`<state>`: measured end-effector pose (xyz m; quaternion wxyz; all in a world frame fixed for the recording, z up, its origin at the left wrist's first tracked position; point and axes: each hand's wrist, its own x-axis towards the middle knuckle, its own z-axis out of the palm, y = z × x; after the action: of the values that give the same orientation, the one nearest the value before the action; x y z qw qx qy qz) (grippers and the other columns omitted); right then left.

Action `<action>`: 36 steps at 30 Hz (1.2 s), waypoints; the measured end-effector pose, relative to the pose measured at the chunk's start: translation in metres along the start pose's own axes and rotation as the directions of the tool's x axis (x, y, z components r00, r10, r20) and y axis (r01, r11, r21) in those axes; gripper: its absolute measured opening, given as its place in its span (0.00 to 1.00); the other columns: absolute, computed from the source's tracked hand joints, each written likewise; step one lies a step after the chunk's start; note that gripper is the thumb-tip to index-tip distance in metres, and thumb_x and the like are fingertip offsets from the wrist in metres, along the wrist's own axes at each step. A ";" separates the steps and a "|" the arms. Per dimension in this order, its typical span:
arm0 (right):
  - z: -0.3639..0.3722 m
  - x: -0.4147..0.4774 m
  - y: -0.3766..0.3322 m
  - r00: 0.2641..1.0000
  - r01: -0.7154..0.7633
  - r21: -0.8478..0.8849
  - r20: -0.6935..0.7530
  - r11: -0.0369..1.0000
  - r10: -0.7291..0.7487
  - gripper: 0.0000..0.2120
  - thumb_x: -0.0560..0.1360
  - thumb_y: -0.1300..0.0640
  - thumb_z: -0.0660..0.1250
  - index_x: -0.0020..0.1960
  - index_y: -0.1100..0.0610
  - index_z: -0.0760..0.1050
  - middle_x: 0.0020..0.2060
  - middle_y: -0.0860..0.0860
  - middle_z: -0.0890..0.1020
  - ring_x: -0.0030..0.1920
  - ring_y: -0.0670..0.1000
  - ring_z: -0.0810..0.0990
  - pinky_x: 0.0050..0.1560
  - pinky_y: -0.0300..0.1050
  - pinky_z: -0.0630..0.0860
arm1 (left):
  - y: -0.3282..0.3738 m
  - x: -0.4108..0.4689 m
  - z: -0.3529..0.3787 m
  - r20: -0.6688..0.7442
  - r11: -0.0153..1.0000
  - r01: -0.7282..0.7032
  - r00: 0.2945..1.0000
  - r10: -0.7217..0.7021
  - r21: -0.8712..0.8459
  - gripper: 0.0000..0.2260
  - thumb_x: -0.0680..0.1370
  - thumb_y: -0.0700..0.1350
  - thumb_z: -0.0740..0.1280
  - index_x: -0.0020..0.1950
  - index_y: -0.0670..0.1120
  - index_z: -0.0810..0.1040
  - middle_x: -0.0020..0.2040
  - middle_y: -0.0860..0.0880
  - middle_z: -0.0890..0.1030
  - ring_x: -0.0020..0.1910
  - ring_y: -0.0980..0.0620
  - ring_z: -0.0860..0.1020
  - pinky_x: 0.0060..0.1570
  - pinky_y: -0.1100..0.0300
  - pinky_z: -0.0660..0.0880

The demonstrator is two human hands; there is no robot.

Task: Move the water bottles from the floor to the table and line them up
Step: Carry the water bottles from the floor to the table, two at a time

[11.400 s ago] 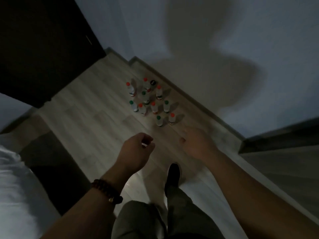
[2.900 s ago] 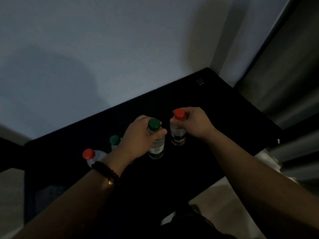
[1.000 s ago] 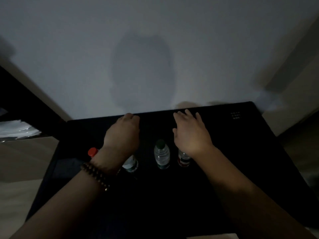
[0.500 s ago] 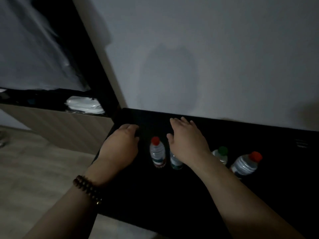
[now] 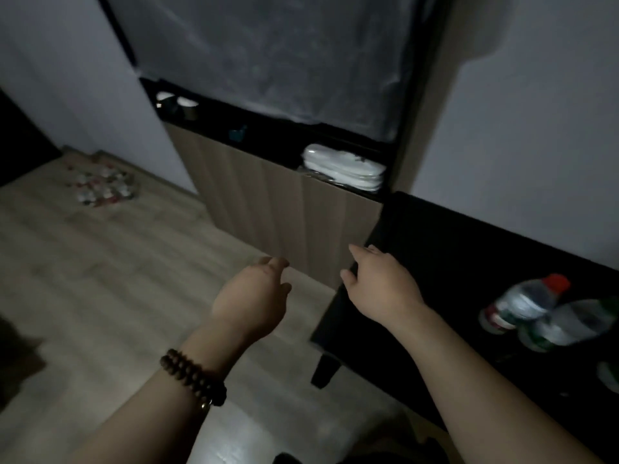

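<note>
Several small water bottles (image 5: 102, 185) with red and green caps stand in a cluster on the wooden floor at the far left, blurred. On the black table (image 5: 445, 262) at the right stand a red-capped bottle (image 5: 522, 304) and a green-labelled bottle (image 5: 569, 324), with the edge of a third bottle (image 5: 611, 375) at the frame's right border. My left hand (image 5: 253, 301) hovers over the floor, empty, fingers loosely curled. My right hand (image 5: 376, 286) hovers over the table's left edge, empty, fingers relaxed.
A wood-fronted cabinet (image 5: 278, 202) stands between the table and the floor bottles, with folded white items (image 5: 343, 167) on its dark shelf. A plastic-covered panel (image 5: 284, 51) rises above it. Wooden floor (image 5: 100, 296) stretches to the left.
My view has swung left, away from the table towards the floor. Both hands have left the bottles on the table and now reach left, empty.
</note>
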<state>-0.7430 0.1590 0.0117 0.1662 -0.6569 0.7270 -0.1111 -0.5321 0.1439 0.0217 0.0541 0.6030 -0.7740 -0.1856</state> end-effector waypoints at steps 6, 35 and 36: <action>0.053 0.044 -0.124 0.982 0.157 0.000 0.103 0.988 -0.156 0.21 0.81 0.50 0.63 0.70 0.58 0.73 0.67 0.58 0.77 0.71 0.59 0.72 0.64 0.51 0.73 | -0.122 -0.010 -0.039 -0.027 0.983 0.174 0.984 -0.176 -0.060 0.19 0.83 0.50 0.63 0.74 0.50 0.71 0.70 0.50 0.75 0.60 0.48 0.79 0.61 0.49 0.77; 0.263 0.465 -0.669 0.798 0.508 0.014 0.369 0.861 -0.477 0.13 0.80 0.49 0.63 0.58 0.58 0.75 0.53 0.57 0.82 0.54 0.60 0.81 0.49 0.49 0.78 | -0.689 0.200 -0.248 -0.110 0.766 0.600 0.766 -0.633 -0.233 0.14 0.82 0.51 0.64 0.68 0.52 0.75 0.66 0.51 0.78 0.59 0.53 0.79 0.56 0.60 0.75; 0.271 0.475 -0.688 0.796 0.514 0.003 0.370 0.858 -0.479 0.15 0.80 0.49 0.63 0.60 0.58 0.75 0.54 0.57 0.82 0.54 0.60 0.81 0.49 0.48 0.77 | -0.712 0.206 -0.254 -0.111 0.761 0.605 0.761 -0.639 -0.234 0.14 0.82 0.51 0.64 0.68 0.53 0.75 0.66 0.51 0.78 0.60 0.53 0.79 0.57 0.59 0.76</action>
<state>-0.0451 -0.3746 -0.0220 0.2285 -0.8406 0.4911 0.0061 0.1417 -0.2537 -0.0236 0.1157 0.8330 -0.4998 -0.2070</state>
